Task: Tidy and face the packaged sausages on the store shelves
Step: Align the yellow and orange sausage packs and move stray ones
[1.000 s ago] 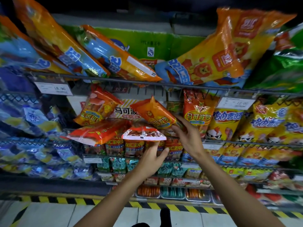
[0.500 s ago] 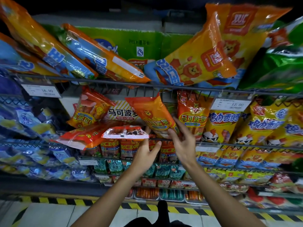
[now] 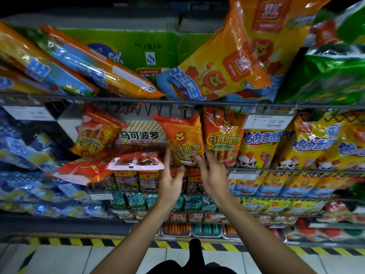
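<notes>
- Wire shelves (image 3: 197, 102) fill the view; the rail above both hands carries big orange-and-blue lion packs (image 3: 223, 72) slumped at angles (none faced), with a green carton (image 3: 126, 48) behind them.
- Left of the hands, on the same tier: a red pack (image 3: 79, 171) lying flat and sticking out past the shelf edge, a clear-windowed pack (image 3: 136, 162) lying on top of it and just beside the left hand, and a tilted orange pack (image 3: 96, 133) above them, leaning on a white striped box (image 3: 140, 135).
- Right of the hands: an upright orange sausage pack (image 3: 223, 135), front out, then yellow chicken-sausage packs (image 3: 260, 147) under a price tag (image 3: 266, 121) (12.00).
- Task item now: orange bear-print pack (image 3: 183, 139), between and just above the two hands, near upright but leaning a little left, label facing out.
- Left hand (image 3: 169, 180): fingers up against the pack's lower left edge, thumb spread; looks like a light hold, firm grip cannot be confirmed.
- Right hand (image 3: 213, 173): fingers curled onto the pack's lower right corner, pinching it.
- Step, as judged: standing this one pack up and squaring it against its upright neighbour to the right (facing stage, not done).
- Next move calls for: seating the bottom edge on the wire, nudging the top right to kill the lean, then letting go gently so it stays up; the flat packs left of the hands look like the next job.
</notes>
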The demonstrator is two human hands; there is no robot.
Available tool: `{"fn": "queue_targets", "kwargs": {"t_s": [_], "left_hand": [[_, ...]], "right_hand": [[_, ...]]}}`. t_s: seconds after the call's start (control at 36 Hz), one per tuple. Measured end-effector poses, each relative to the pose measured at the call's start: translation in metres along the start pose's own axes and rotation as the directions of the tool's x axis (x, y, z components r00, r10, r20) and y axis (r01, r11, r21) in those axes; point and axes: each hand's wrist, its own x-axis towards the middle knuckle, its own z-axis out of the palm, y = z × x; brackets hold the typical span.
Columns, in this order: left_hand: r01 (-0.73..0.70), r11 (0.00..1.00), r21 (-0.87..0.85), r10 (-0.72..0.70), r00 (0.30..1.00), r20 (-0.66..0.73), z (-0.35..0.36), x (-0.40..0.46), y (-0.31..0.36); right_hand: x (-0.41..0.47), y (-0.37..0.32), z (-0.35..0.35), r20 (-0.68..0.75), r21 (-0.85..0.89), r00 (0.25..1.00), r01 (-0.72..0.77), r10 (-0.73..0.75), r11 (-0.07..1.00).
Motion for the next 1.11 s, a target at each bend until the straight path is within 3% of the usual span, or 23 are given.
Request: {"fn": "queue_targets", "kwargs": {"t_s": [0.08,0.19,0.28,0.39,0.47,0.56,0.69,0.83,1.0,1.11], "left_hand": [[-0.015,1.000,0.003,0.015,1.000,-0.002,0.001,0.000,0.001],[-0.037,0.999,-0.001,0.037,0.999,-0.019,0.003,-0.002,0.003],[-0.095,0.995,0.036,0.096,0.995,-0.032,0.004,-0.001,0.006],[-0.113,0.975,0.190,0.113,0.994,0.007,0.002,0.003,0.000],[-0.119,0.944,0.308,0.101,0.992,0.075,-0.002,0.005,-0.006],[-0.123,0.928,0.351,0.093,0.990,0.101,-0.004,0.007,-0.007],[-0.159,0.910,0.383,0.125,0.986,0.112,-0.005,0.004,-0.004],[-0.266,0.885,0.382,0.235,0.964,0.127,-0.006,0.002,-0.001],[-0.256,0.881,0.397,0.236,0.967,0.098,-0.002,0.003,0.002],[-0.267,0.835,0.482,0.221,0.964,0.150,0.000,0.006,0.003]], "right_hand": [[0.003,-0.001,-0.001,0.028,-0.100,0.999,0.046,-0.043,0.994],[0.010,-0.007,-0.004,0.084,0.002,0.994,-0.065,0.064,0.998],[0.010,-0.008,0.002,0.075,0.074,0.995,-0.065,0.060,0.995],[0.011,0.000,0.003,0.188,-0.026,0.976,-0.102,0.105,0.994],[0.015,0.009,-0.001,0.250,-0.137,0.965,-0.046,0.080,0.989],[0.016,0.009,-0.005,0.154,-0.215,0.986,-0.028,0.062,0.976],[-0.003,0.006,-0.007,-0.048,-0.066,0.998,-0.046,0.043,0.997],[-0.015,-0.004,0.000,-0.033,-0.093,0.998,-0.048,0.045,0.995],[0.007,-0.023,-0.001,0.051,-0.107,0.999,-0.005,0.010,0.994],[0.015,-0.026,-0.003,0.112,-0.190,0.993,-0.005,0.027,0.982]]}}
